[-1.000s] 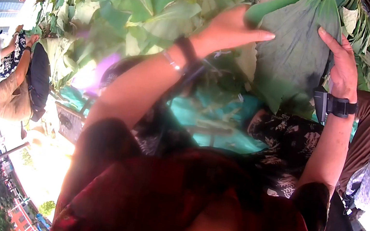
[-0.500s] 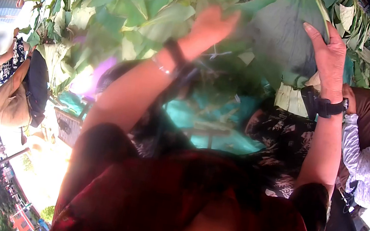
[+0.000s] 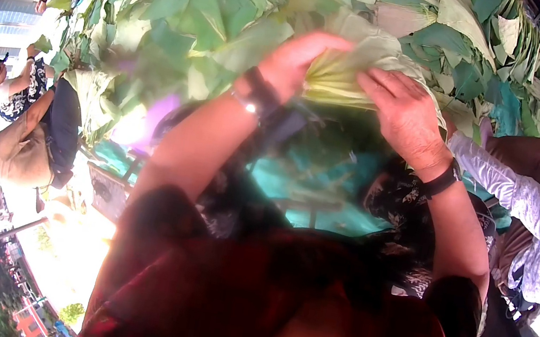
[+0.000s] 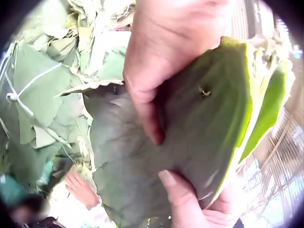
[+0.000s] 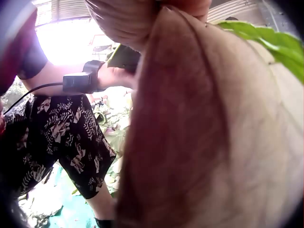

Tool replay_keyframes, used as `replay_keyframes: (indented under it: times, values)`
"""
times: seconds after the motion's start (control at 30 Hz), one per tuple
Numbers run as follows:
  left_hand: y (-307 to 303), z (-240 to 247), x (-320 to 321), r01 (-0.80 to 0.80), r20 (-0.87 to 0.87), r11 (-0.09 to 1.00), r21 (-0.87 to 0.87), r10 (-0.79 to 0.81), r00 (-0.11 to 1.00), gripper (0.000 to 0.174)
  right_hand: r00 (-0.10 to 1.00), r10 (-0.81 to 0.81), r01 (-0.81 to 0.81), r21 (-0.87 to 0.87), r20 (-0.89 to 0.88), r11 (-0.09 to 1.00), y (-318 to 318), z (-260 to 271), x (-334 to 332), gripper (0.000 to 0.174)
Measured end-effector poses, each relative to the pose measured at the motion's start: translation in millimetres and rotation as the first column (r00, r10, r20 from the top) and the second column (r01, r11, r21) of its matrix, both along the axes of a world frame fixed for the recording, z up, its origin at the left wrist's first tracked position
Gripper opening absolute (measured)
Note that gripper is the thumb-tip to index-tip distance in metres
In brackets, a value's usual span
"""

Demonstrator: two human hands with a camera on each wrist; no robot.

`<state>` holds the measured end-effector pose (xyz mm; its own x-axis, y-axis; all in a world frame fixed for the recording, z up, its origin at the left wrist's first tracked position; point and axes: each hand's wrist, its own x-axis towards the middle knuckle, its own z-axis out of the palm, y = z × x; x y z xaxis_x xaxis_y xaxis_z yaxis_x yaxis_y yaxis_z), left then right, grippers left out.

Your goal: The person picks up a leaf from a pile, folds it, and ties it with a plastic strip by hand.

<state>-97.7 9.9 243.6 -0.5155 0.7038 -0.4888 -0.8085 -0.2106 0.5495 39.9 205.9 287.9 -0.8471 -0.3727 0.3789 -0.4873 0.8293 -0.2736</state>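
Note:
A folded lotus leaf with pale yellow-green veins spans the space between my two hands. My left hand grips its left side; in the left wrist view the thumb presses on the leaf's dull grey-green face. On the other side, my right hand holds the leaf with its fingers over the top and its thumb on that same face. The fold shows bright green along its edge. In the right wrist view the leaf fills much of the picture and hides most of the fingers.
A broad heap of green leaves spreads in front of me. Teal sheeting lies below, near my knees. A person in a pale patterned sleeve sits close on my right; another in a tan shirt is at the left.
The leaf was spread with its grey-green face towards me; it is now folded, with pale veins showing. My left hand swung away and came back to it. My right hand came lower and inward.

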Motion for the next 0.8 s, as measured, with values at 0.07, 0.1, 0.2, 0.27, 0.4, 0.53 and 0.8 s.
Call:
replay_keyframes:
  times: [0.07, 0.1, 0.2, 0.27, 0.4, 0.53, 0.8]
  values:
    - [-2.6, -2.3, -4.0, 0.067, -0.013, 0.997, 0.027, -0.066, 0.998, 0.026, 0.999, 0.034, -0.033, -0.044, 0.031, 0.999, -2.0, 2.8, 3.1, 0.045]
    - [-1.6, 8.9, -3.3, 0.111, -0.025, 0.992, 0.057, -0.110, 0.994, 0.026, 0.998, 0.052, -0.050, -0.091, 0.027, 0.995, -3.1, 4.4, 4.5, 0.041]
    - [-1.9, 20.2, -2.7, 0.098, -0.269, 0.990, 0.104, -0.067, 0.961, 0.040, 0.983, 0.127, -0.104, -0.172, 0.129, 0.980, 2.4, 5.8, 3.1, 0.041]
    - [-2.6, 27.6, -6.0, 0.066, -0.310, 0.995, 0.073, -0.041, 0.950, 0.042, 0.955, 0.186, -0.137, -0.210, 0.231, 0.968, 8.9, 5.0, 0.1, 0.044]
    - [3.7, 45.1, 0.4, 0.024, -0.443, 0.999, 0.042, -0.003, 0.897, 0.049, 0.898, -0.028, 0.323, -0.613, 0.439, 0.721, 14.8, 4.3, -7.8, 0.060]
    - [29.9, 17.7, 18.3, 0.007, -0.799, 0.989, -0.146, -0.122, 0.589, 0.053, 0.758, 0.119, 0.608, -0.761, 0.641, 0.228, 22.4, 26.9, -16.2, 0.101]
    - [64.3, 30.5, 98.2, -0.202, -0.746, 0.753, -0.626, -0.654, -0.128, 0.058, 0.770, 0.235, 0.624, -0.777, 0.593, -0.082, 22.3, -25.2, -21.6, 0.030]
